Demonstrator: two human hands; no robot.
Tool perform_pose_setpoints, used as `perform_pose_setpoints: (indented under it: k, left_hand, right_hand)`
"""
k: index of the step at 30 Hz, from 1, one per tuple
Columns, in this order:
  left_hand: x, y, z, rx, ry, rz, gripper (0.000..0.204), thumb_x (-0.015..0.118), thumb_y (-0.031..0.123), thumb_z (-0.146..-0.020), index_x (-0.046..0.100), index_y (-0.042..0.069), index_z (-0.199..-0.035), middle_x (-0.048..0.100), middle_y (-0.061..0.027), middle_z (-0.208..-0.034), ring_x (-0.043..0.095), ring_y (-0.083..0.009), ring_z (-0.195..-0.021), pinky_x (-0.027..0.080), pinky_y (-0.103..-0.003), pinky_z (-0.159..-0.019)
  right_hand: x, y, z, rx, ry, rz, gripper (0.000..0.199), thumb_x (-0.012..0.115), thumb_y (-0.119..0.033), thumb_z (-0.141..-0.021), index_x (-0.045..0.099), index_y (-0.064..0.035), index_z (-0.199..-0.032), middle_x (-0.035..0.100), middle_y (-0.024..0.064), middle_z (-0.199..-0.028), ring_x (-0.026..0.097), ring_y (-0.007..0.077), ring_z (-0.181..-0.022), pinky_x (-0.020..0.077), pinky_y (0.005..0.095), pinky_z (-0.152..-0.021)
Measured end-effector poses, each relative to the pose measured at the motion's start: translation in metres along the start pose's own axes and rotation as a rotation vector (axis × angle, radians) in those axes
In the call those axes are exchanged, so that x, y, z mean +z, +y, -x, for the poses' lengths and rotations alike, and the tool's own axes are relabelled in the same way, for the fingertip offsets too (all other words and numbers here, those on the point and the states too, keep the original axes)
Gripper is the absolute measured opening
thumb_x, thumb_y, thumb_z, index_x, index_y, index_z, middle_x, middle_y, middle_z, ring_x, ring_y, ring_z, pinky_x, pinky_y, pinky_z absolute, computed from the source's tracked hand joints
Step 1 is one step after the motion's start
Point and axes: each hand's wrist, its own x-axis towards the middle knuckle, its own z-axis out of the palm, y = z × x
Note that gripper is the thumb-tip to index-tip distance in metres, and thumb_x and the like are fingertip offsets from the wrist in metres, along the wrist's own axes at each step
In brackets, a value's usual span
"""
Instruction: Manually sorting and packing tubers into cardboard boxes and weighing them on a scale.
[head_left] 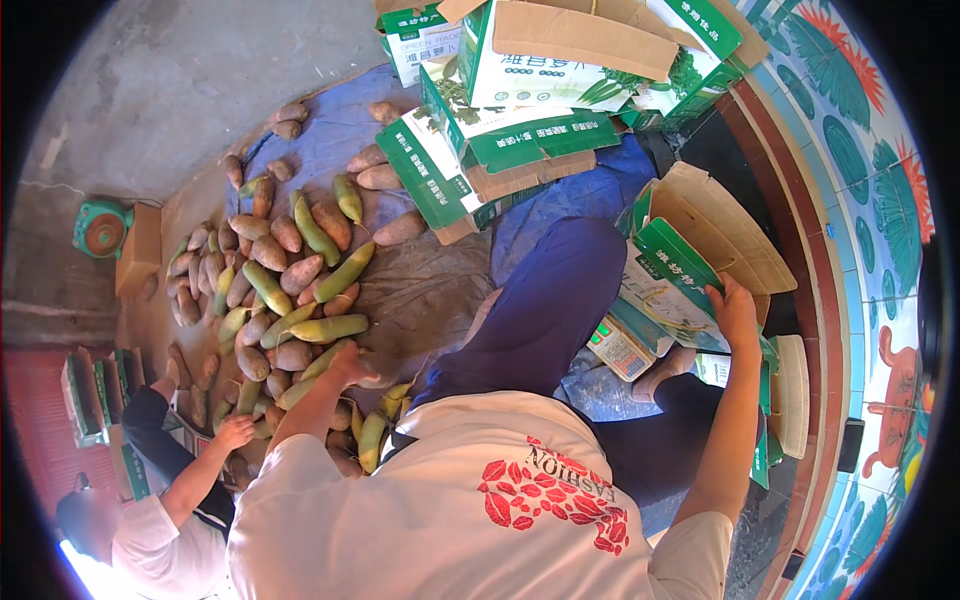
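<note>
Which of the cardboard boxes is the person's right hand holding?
The open box by the right knee; the right hand grips its flap. The other boxes lie stacked farther away, untouched.

Hands (350, 365) on radishes (300, 300), seemingly; carton (680, 270)

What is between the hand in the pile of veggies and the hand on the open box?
In the head view, the person's bent knee in blue trousers lies between the left hand and the right hand.

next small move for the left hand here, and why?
Probably close the left hand on one vegetable in the pile and carry it toward the open box. It already rests on the pile, and the right hand grips the box's edge.
</note>
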Motion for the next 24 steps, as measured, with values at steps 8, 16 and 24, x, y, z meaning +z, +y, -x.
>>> perform_pose_setpoints:
  k: [8, 16, 24]
  left_hand:
    - [0.017, 0.059, -0.033, 0.05, 0.164, 0.067, 0.09, 0.081, 0.042, -0.047, 0.041, -0.001, -0.115, 0.053, -0.0211, -0.113, 0.051, -0.0328, -0.108, 0.042, -0.036, -0.091]
    - [0.036, 0.067, -0.026, 0.065, 0.134, 0.033, 0.083, 0.076, 0.039, -0.057, 0.036, 0.012, -0.124, 0.041, -0.0218, -0.12, 0.048, -0.0357, -0.11, 0.042, -0.04, -0.091]
    - [0.031, 0.113, -0.035, -0.069, 0.176, 0.129, 0.076, 0.071, 0.037, -0.065, 0.032, 0.021, -0.128, 0.035, -0.0205, -0.123, 0.045, -0.0391, -0.111, 0.043, -0.042, -0.09]
  right_hand:
    - [0.007, 0.0, -0.005, -0.018, -0.005, -0.011, 0.024, 0.06, -0.017, -0.079, 0.058, -0.0015, -0.097, 0.06, 0.0226, -0.087, 0.057, 0.0384, -0.084, 0.0447, 0.0431, -0.073]
    - [0.0, -0.008, -0.006, 0.012, -0.011, -0.015, 0.025, 0.06, -0.018, -0.079, 0.058, -0.0023, -0.098, 0.06, 0.0225, -0.087, 0.058, 0.0381, -0.084, 0.045, 0.0426, -0.072]
    - [0.003, -0.008, -0.006, 0.019, 0.003, 0.01, 0.024, 0.06, -0.017, -0.079, 0.058, -0.0023, -0.097, 0.061, 0.0218, -0.087, 0.058, 0.0377, -0.084, 0.0449, 0.0426, -0.072]
